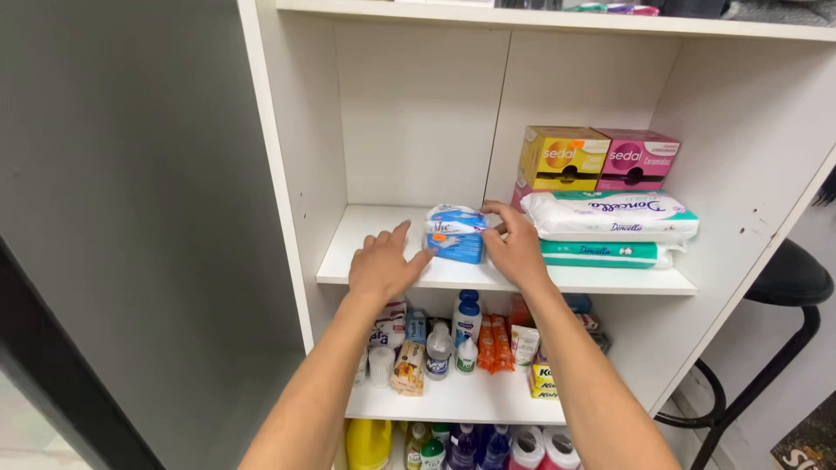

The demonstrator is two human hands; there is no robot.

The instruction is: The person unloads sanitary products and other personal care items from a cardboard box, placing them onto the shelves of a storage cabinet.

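Note:
A small blue and white soft pack lies on the white middle shelf of a shelving unit. My left hand rests flat on the shelf, its fingertips touching the pack's left side. My right hand presses against the pack's right side, fingers curled over its top edge. Both hands enclose the pack between them.
To the right, two white and green soft packs are stacked, with a yellow box and a pink box behind them. The lower shelf holds bottles and packets. A black stool stands at right.

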